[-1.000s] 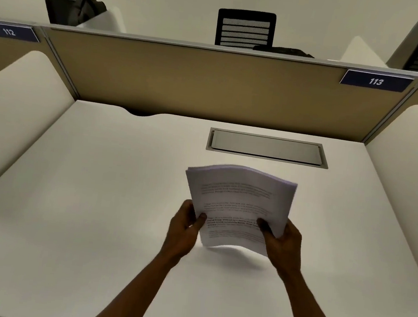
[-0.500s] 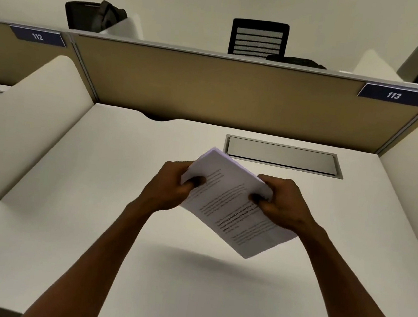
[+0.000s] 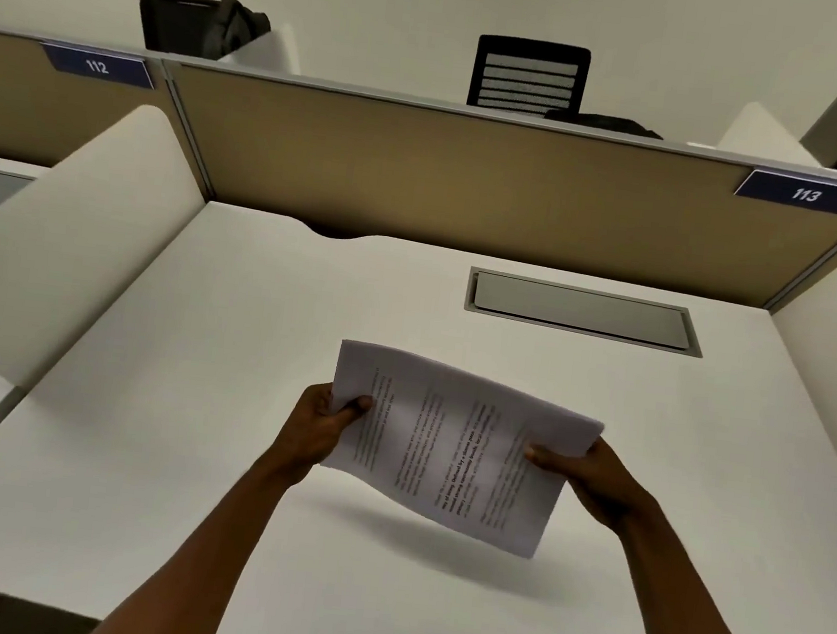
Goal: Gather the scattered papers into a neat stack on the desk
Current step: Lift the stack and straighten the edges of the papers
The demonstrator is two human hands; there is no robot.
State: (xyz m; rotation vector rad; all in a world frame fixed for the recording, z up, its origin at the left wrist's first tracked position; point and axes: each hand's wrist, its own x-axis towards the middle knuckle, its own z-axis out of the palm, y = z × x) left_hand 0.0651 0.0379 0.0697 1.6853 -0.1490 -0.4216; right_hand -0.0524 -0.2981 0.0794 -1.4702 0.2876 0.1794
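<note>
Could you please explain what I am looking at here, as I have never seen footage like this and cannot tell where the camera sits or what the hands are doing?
There is no machine: these are a person's bare hands, filmed by a wide-angle camera worn on the head, looking forward and down. The left hand and right hand each grip one end of a stack of printed papers, held above the white desk, not resting on it. A metal cable hatch is set into the desk further back. A tan partition with a sign reading 113 closes the booth.
</note>
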